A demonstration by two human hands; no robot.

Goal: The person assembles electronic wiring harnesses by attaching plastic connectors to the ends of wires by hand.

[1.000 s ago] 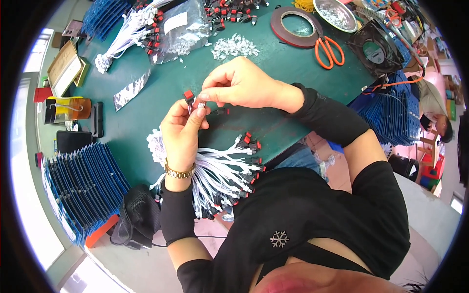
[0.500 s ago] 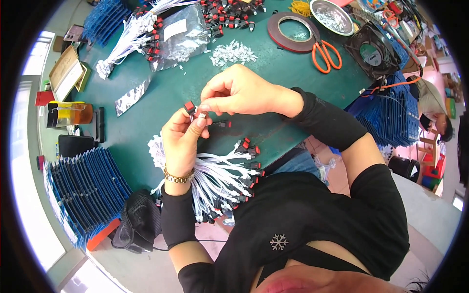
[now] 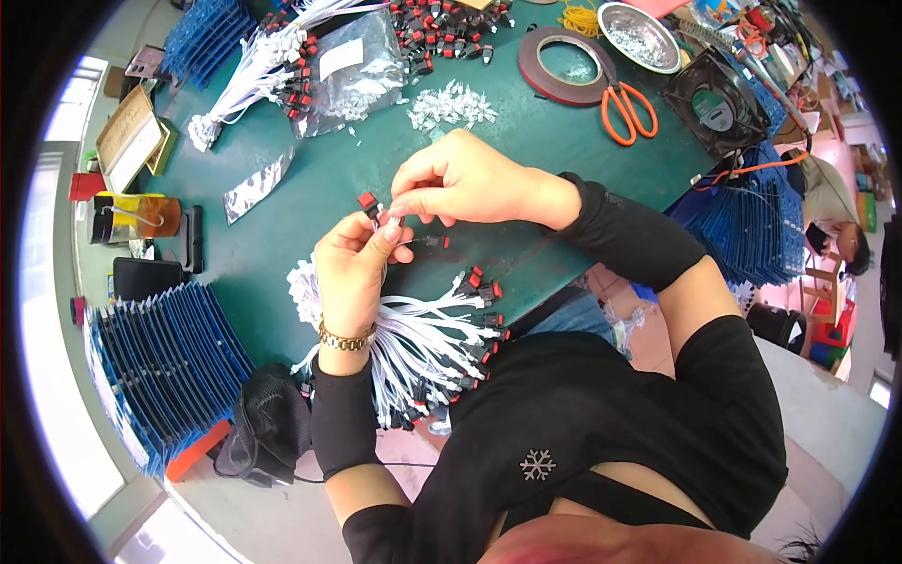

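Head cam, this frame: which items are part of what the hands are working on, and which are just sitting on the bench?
In use:
- left hand and right hand, pinching a small red and black switch
- bundle of white leads with red switches under the left wrist

Lying about:
- orange scissors
- tape roll
- black fan
- metal bowl
- blue stacks

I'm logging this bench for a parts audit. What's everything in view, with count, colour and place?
switch: one, red and black, pinched between both hands
wired switches: one bundle, white leads, near table edge under left hand
second bundle: one, white and red, far left
clear bag: one, far centre
tape roll: one, dark red, far right
scissors: one pair, orange handles, beside tape
metal bowl: one, silver, far right
fan: one, black, right
table: one, green
left hand: gold bracelet, fingers shut on switch
right hand: fingers at switch
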